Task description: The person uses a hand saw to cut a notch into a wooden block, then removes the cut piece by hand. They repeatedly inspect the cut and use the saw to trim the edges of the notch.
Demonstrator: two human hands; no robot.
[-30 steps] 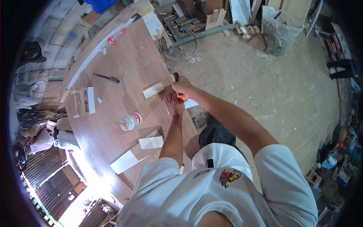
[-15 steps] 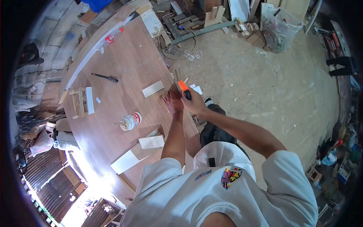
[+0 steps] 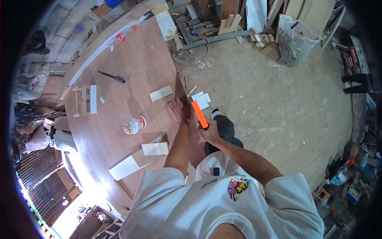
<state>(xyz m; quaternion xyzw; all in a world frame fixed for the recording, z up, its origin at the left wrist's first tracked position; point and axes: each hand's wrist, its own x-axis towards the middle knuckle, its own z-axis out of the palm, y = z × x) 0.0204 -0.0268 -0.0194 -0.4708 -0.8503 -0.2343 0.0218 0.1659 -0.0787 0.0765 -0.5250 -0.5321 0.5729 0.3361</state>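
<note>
My left hand [image 3: 179, 109] lies palm down at the right edge of the wooden table [image 3: 137, 89], fingers spread; whether something thin is under it is hidden. Just beyond the edge, my right hand [image 3: 209, 132] is wrapped around an orange-and-black hand tool [image 3: 199, 114], whose exact kind I cannot make out. Its orange length points up and away, apart from my left hand. A small pale board [image 3: 161, 93] lies on the table past my left fingers. Below them in view, another white rectangular piece [image 3: 155, 149] rests by a larger white-and-brown board [image 3: 124, 168].
A jar with a red-and-white label [image 3: 139, 123] holds a stick. Further off are a dark slender tool [image 3: 112, 77], a small wooden frame [image 3: 82, 101] and a plastic bottle [image 3: 126, 33]. White pieces [image 3: 201, 99] lie on the floor. A filled plastic bag [image 3: 297, 44] stands near scrap wood.
My right hand has drawn back towards my body with the orange tool, whose orange length now shows more fully. My left hand stays at the table edge. The camera view has shifted slightly.
</note>
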